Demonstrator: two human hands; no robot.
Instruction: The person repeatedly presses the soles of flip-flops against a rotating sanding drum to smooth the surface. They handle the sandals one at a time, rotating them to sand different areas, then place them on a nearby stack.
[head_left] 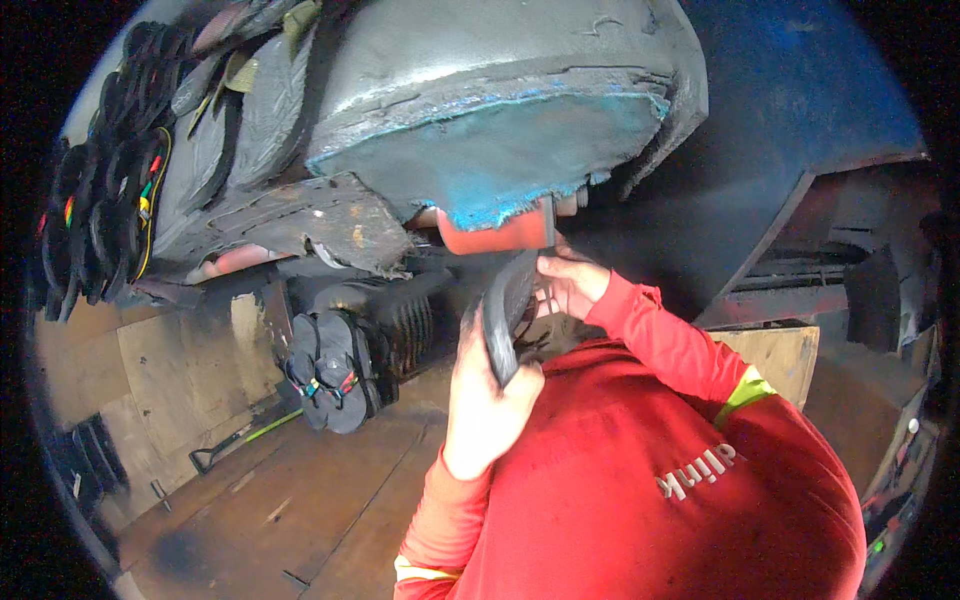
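A dark grey flip-flop sole [508, 315] stands on edge between my two hands, just under an orange-red sanding drum [495, 230]. My left hand [490, 405] is closed around its lower, nearer end. At the upper end, my right hand [575, 283] grips the sole with the thumb on top and fingers bent beneath. The sole's far tip sits close to the drum's right end; I cannot tell whether they touch. Ragged blue cloth [490, 165] hangs over the drum from a dust-covered grey hood [490, 50].
Several flip-flops and soles [205, 130] are heaped on the left side of the machine. Below them, a bundle of finished flip-flops [340, 370] rests near the wooden floor [330, 500]. A blue metal panel [790, 80] rises at the right, beside a dark opening.
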